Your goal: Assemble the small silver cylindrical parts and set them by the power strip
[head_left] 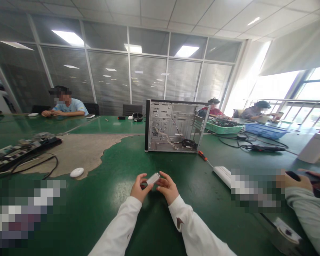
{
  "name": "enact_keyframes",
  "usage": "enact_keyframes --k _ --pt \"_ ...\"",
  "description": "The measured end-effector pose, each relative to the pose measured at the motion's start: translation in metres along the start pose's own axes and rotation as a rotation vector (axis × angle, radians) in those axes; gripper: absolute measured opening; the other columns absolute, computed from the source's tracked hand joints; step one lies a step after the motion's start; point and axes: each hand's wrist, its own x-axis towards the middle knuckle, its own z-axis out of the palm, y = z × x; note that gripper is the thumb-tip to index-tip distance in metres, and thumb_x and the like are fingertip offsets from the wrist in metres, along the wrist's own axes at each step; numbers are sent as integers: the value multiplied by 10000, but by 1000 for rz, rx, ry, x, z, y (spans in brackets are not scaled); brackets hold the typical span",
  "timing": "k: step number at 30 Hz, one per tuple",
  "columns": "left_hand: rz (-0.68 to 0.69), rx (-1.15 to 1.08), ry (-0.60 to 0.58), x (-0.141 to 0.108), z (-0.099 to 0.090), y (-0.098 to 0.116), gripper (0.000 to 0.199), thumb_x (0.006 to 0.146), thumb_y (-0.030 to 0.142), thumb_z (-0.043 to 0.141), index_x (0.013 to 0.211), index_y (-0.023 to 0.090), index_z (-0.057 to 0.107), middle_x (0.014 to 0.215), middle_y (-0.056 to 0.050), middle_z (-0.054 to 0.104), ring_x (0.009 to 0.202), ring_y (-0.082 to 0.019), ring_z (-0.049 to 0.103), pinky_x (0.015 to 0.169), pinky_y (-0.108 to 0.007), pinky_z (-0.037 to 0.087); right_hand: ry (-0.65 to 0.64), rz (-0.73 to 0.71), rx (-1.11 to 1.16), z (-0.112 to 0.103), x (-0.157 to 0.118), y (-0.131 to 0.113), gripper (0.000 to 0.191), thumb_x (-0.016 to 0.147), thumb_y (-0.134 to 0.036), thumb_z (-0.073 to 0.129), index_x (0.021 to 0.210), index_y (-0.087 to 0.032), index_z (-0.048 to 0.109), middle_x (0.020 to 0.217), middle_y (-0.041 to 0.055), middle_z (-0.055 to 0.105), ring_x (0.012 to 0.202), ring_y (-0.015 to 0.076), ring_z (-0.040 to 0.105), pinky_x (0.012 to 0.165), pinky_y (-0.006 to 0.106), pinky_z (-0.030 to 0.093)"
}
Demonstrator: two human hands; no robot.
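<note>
Silver rectangular block (153, 178) over green worktop (114, 209): pinched by left hand (139, 189), right hand (169, 187) curled at its end (contact unclear). Black-and-grey metal computer case (162, 119): one o'clock. Apparent handling step; turning calls for steady fingers.

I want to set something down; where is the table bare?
Bare tabletop shows between the white disc and left hand, and between the right hand and white bar. It's crowded right of the open computer case, with baskets and cables, and far left, around circuit boards.
</note>
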Motion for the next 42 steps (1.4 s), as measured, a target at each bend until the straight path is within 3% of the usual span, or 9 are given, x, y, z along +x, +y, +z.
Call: enact_keyframes --k 5,11,18,26,36,42 --pt "-40 -123 30 3 0 -3 460 598 337 590 968 143 397 718 -40 591 660 -171 572 630 -304 416 63 123 161 6 -4 -2 611 421 -16 597 984 -198 443 793 27 594 774 171 547 611 286 429" --pt "-115 -167 30 1 -1 8 394 603 400 569 883 155 439 565 2 599 564 -163 578 565 -268 407 109 196 260 16 -9 -11 633 376 -5 618 956 -196 448 737 14 583 727 159 543 588 285 431" --pt "-190 -134 73 1 2 12 384 610 501 491 783 158 487 400 28 559 397 -139 530 450 -231 370 77 211 233 11 -7 -2 602 390 -56 663 946 -190 476 670 5 582 654 144 551 525 248 417" --pt "-225 -137 -9 3 2 9 391 646 532 417 775 168 479 304 39 512 311 -128 478 380 -204 317 145 197 171 12 -6 0 490 406 -242 720 856 -173 537 586 -9 552 526 117 537 462 241 415" --pt "-237 -264 -110 2 0 15 418 656 535 387 802 159 496 296 34 500 305 -144 491 365 -209 267 171 244 107 13 -6 -1 389 454 -347 696 738 -154 513 486 -32 534 412 75 492 398 199 388" --pt "-248 -454 -200 4 -3 13 440 554 367 476 890 91 549 450 -24 593 446 -177 559 495 -285 377 158 332 114 12 -5 -4 292 527 -345 660 664 -142 501 458 -7 535 393 79 487 365 187 360"
